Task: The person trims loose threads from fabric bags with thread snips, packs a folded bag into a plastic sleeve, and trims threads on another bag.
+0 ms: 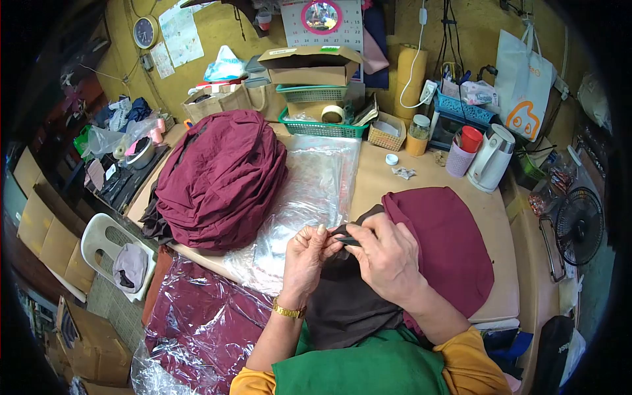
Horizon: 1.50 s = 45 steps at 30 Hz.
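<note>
My left hand [306, 253], with a gold watch at the wrist, pinches the edge of a dark brown cloth [349, 303] that hangs down over my lap. Close against those fingertips, my right hand [388, 257] is closed on small dark thread snips [347, 241], their pointed end towards the left fingers. Most of the snips is hidden in the right palm. Beside my right hand, a maroon cloth [447, 243] lies spread on the table and adjoins the brown cloth.
A big heap of maroon cloth [220, 178] sits at the left, beside clear plastic bags [309, 191]. Plastic-wrapped maroon cloth [204, 316] lies at the front left. Green baskets [322, 128], a jar [418, 135], and an electric kettle [492, 158] stand at the back; a fan [579, 224] is far right.
</note>
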Tool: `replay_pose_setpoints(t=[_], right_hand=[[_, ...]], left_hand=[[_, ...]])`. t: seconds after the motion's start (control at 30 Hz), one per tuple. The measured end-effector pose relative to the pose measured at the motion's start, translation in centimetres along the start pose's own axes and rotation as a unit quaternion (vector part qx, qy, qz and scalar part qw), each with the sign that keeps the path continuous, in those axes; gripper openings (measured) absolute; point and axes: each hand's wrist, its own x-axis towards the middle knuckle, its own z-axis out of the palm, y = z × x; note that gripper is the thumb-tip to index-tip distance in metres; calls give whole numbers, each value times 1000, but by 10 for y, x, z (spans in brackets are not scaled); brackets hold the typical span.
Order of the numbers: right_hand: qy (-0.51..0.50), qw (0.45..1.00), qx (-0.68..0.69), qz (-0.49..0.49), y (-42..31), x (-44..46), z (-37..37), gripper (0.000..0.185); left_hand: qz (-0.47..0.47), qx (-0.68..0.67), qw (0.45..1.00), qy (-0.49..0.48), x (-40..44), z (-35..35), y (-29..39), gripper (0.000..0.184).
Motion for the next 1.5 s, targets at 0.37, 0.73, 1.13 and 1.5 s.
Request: replay_pose_setpoints(t=[0.37,0.73,1.13,1.5], right_hand=[[4,998,-58,-34,-5,8,4,10],[-146,897,320,268,61,-3,34,24],[-36,915,336,222,42,-14,40,23],[-14,909,340,241,43,-16,43,22]], left_hand=[[50,63,996,-26,-6,7,-3,20],[199,175,959,103,4,-14,18,57],[60,255,965,-10,11,14,3,15],[355,490,796,35,7,-9,19,19]])
